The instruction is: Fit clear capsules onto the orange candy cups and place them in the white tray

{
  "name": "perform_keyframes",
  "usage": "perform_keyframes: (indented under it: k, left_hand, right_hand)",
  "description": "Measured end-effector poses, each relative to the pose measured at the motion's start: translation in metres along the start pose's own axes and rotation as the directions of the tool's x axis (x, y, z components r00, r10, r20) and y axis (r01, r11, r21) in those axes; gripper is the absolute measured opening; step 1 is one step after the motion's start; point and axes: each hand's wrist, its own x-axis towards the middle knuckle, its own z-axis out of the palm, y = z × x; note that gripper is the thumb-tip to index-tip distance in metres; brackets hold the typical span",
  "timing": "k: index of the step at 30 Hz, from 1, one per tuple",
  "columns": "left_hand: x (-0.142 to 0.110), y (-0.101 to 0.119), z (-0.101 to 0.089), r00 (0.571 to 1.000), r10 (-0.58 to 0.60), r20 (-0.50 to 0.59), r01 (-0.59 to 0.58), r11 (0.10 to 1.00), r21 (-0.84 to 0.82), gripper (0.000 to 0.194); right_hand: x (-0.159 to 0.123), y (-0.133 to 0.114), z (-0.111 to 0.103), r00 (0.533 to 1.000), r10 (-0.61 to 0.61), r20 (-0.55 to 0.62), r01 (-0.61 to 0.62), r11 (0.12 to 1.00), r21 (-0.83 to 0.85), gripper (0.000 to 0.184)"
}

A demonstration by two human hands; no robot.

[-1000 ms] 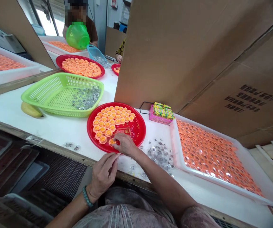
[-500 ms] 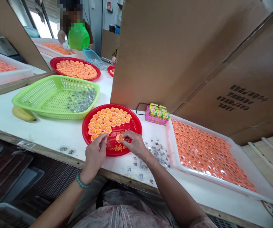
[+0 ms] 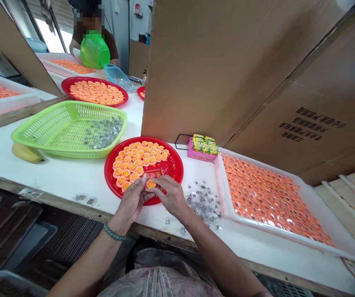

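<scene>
Over the front of a red round tray [image 3: 177, 165], my two hands meet at a small round orange piece [image 3: 150, 184] with a yellow-orange centre. My right hand [image 3: 172, 196] pinches it from the right between thumb and fingers. The closed fingertips of my left hand [image 3: 132, 200] grip its left edge; whether they also hold a thin clear part is too small to tell. Many similar orange pieces [image 3: 130, 159] lie side by side on the tray's back and left. My hands hide the tray's front, where some loose yellow bits lie.
Clear small parts [image 3: 203, 202] lie right of the tray, before a white bin [image 3: 223, 194] of orange pieces. A green basket [image 3: 47, 119], banana [image 3: 27, 152] and pink basket [image 3: 200, 155] stand around. Cardboard [image 3: 214, 74] walls the back. A co-worker [image 3: 111, 45] is behind a green jug [image 3: 95, 49].
My hands have come together; the orange piece in my right hand moved slightly left and up to my left fingertips. The camera view has shifted a little. The co-worker's green jug is slightly lower.
</scene>
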Motion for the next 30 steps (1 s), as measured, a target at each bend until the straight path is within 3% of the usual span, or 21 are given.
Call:
perform_keyframes:
  k: [6, 11, 15, 18, 21, 23, 25, 27, 30]
  left_hand:
    - [-0.001, -0.002, 0.002, 1.000, -0.008, 0.003, 0.008, 1.000, 0.008, 0.019]
    - [-0.001, -0.005, 0.007, 0.998, 0.026, -0.060, -0.018, 0.991, 0.132, 0.023]
    - [0.002, -0.010, 0.016, 0.995, 0.034, -0.093, -0.013, 0.975, 0.222, 0.032]
    - [0.005, -0.010, 0.020, 0.988, 0.042, -0.150, -0.003, 0.968, 0.250, 0.035]
    - [0.007, -0.009, 0.020, 0.979, 0.044, -0.199, 0.011, 0.964, 0.266, 0.030]
    - [0.007, -0.009, 0.018, 0.979, 0.035, -0.203, 0.021, 0.962, 0.271, 0.024]
    - [0.006, -0.011, 0.018, 0.980, 0.028, -0.196, 0.026, 0.963, 0.267, 0.019]
    - [0.005, -0.013, 0.019, 0.980, 0.018, -0.198, 0.037, 0.962, 0.269, 0.015]
    - [0.003, -0.015, 0.023, 0.977, 0.008, -0.214, 0.053, 0.959, 0.278, 0.014]
  right_hand:
    - [-0.011, 0.005, 0.009, 0.983, 0.020, -0.184, -0.030, 0.998, -0.048, 0.014]
    - [-0.020, 0.005, 0.020, 0.980, 0.017, -0.198, -0.062, 0.973, -0.223, 0.018]
    - [-0.027, 0.003, 0.019, 0.990, 0.037, -0.138, -0.077, 0.952, -0.297, 0.020]
    - [-0.034, 0.011, -0.002, 0.997, 0.047, -0.066, -0.065, 0.951, -0.301, 0.025]
    - [-0.037, 0.034, -0.046, 0.979, 0.200, -0.047, -0.199, 0.873, -0.446, 0.030]
    - [-0.034, 0.054, -0.078, 0.907, 0.420, -0.030, -0.343, 0.695, -0.631, 0.033]
    - [-0.031, 0.070, -0.102, 0.833, 0.552, 0.034, -0.358, 0.584, -0.729, 0.033]
    - [-0.028, 0.079, -0.113, 0.801, 0.588, 0.112, -0.320, 0.579, -0.749, 0.029]
    - [-0.028, 0.083, -0.104, 0.774, 0.602, 0.195, -0.273, 0.596, -0.755, 0.023]
